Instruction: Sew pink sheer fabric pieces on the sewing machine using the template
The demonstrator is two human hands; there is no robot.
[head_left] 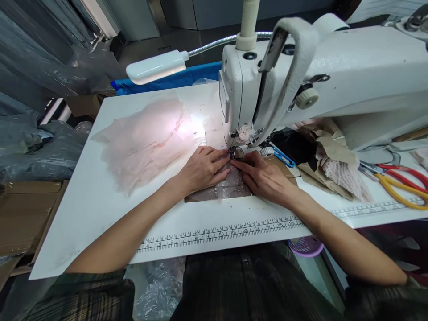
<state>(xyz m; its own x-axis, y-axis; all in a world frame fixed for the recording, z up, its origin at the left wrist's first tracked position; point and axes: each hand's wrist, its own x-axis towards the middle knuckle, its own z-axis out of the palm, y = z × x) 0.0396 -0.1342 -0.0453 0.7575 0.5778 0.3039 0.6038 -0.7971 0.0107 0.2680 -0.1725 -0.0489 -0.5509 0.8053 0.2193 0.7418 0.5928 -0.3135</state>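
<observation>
A left hand [203, 169] lies flat, fingers unclenched, on sheer pale fabric [231, 182] below a white metal sewing machine [344, 71]; the right hand's [270, 180] grip is unclear. Seam-guiding appears underway, needing steady feeding next.

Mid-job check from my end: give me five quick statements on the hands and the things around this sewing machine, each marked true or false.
1. The left hand and right hand are both close to the presser foot. True.
2. The right hand grips the blue tool. False: the blue tool lies apart from that hand.
3. A ruler strip runs along the near edge of the tabletop. True.
4. The lamp is off. False: the lamp is lit.
5. The large sheer pink fabric is spread to the left of the presser foot. True.
</observation>
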